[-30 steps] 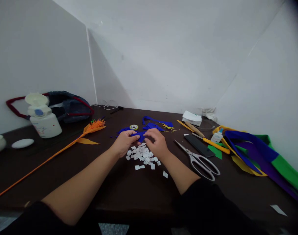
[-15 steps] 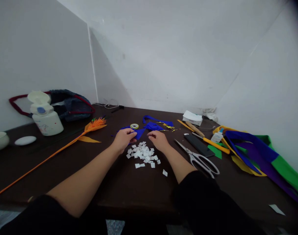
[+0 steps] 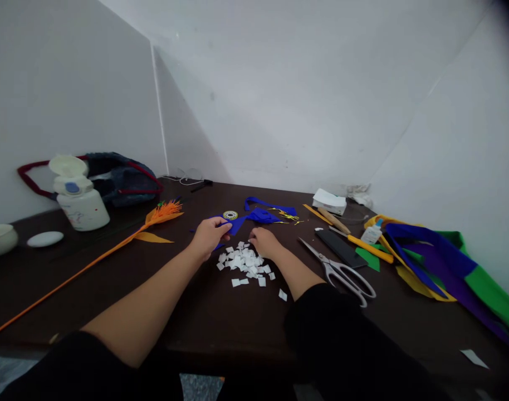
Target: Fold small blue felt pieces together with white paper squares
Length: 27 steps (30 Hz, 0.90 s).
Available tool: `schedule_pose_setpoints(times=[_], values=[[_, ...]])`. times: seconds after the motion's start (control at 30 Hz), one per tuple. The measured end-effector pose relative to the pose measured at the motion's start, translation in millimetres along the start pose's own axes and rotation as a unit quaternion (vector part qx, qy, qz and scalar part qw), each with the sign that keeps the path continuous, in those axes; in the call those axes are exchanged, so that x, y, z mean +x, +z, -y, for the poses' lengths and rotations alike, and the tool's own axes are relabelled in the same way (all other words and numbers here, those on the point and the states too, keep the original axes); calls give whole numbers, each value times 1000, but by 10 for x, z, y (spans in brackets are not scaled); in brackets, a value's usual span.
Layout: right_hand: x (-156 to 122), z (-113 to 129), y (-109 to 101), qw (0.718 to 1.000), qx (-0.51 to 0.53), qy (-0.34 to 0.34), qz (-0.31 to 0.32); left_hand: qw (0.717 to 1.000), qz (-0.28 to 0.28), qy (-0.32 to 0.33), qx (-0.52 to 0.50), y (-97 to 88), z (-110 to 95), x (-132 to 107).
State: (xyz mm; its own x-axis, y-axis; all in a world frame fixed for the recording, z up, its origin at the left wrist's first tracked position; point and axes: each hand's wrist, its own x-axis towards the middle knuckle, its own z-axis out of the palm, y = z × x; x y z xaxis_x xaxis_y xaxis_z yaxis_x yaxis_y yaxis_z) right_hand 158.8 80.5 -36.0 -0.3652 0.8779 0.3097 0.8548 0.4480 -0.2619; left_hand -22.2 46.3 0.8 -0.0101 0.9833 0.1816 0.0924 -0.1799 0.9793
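Observation:
My left hand (image 3: pixel 210 236) pinches a blue piece of paper or thin cloth (image 3: pixel 236 225) between thumb and fingers, just beyond a pile of small white paper squares (image 3: pixel 243 260). At the far right edge of that pile, my right hand (image 3: pixel 265 242) is lowered with its fingers drawn together; what lies between the fingertips is too small to make out. More crumpled blue material (image 3: pixel 263 215) with yellow bits (image 3: pixel 288 214) lies beyond both hands. Behind the left hand rests a yellow-rimmed roll of tape (image 3: pixel 230 215).
Scissors (image 3: pixel 342 273), a black phone (image 3: pixel 340 248), a yellow-handled cutter (image 3: pixel 369 248) and a glue bottle (image 3: pixel 371 231) lie to the right, beside coloured sheets (image 3: pixel 430 256). On the left are a long orange paper flower (image 3: pixel 112 250), a white bottle (image 3: pixel 83 209) and a denim bag (image 3: pixel 133 181).
My right hand has dropped slightly down and left to the edge of the white squares. The left hand keeps its pinch on the blue piece, almost unmoved.

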Motion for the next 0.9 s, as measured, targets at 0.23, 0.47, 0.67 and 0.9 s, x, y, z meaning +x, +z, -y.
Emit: schedule_pose_setpoints(times=[0.23, 0.47, 0.67, 0.9], values=[[-48, 12, -43, 991, 127, 39, -31, 1000, 6, 6, 20, -16, 17, 7], [-61, 32, -65, 990, 126, -46, -32, 999, 13, 19, 40, -46, 16, 1], [-68, 52, -32, 997, 45, -55, 11, 999, 18, 4, 48, -33, 3, -21], [-143, 66, -187, 936, 340, 95, -10, 993, 9, 10, 114, -48, 7, -27]])
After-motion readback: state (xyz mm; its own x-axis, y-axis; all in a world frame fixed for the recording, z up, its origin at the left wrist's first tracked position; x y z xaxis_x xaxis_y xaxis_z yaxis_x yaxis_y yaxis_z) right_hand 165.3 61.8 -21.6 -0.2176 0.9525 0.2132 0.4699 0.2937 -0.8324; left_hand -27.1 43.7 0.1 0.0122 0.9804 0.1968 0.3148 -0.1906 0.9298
